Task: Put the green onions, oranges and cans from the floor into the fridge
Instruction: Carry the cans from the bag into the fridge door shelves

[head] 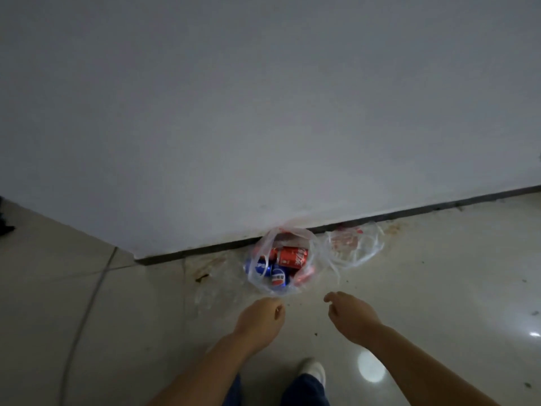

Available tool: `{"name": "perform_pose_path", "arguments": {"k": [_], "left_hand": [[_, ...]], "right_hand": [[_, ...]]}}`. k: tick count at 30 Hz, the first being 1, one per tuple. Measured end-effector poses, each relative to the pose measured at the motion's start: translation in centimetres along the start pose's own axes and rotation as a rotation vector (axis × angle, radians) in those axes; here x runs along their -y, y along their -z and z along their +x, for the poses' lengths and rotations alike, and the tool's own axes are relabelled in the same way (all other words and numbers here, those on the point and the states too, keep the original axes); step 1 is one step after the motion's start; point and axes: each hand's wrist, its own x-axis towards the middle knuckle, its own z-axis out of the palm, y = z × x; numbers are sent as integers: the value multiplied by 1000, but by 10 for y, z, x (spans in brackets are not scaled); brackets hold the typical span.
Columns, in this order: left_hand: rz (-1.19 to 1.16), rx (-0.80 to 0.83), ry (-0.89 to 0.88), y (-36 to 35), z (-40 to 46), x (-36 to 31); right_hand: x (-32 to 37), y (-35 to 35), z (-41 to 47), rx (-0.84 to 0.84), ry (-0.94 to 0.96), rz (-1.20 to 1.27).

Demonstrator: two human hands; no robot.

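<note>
Both grips empty, fingers loosely curled: left hand [261, 316], right hand [349, 313]; cans [281, 263] half-hidden in bag [311, 244].

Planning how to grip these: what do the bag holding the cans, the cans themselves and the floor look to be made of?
Bag: thin clear plastic film, crinkled, see-through. Cans: likely painted metal, glossy red and blue print. Floor: apparently glazed tile, pale, reflecting light spots, with a grout line.

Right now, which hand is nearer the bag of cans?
Left. The left hand hovers just below the bag of cans; the right hand is below and off to its right.
</note>
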Motion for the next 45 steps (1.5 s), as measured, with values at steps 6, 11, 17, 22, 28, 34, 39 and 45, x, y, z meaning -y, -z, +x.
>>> {"name": "perform_pose_path", "arguments": {"k": [6, 11, 17, 22, 28, 34, 39, 45], "left_hand": [[131, 5, -118, -77, 180, 78], [361, -84, -268, -107, 326, 121], [642, -67, -558, -93, 421, 148], [503, -47, -602, -102, 407, 125], [784, 127, -534, -147, 443, 125], [437, 100, -335, -140, 445, 144], [35, 146, -124, -102, 442, 158], [-182, 198, 50, -84, 424, 163]], "right_hand": [[-16, -123, 177, -12, 100, -35], [-41, -191, 308, -149, 343, -248], [-99, -217, 368, -120, 511, -574], [-147, -227, 335, 93, 273, -687], [-147, -236, 357, 298, 94, -589], [-102, -215, 354, 4, 0, -170], [-81, -216, 363, -12, -408, 672], [-72, -219, 385, -62, -677, 1148]]}}
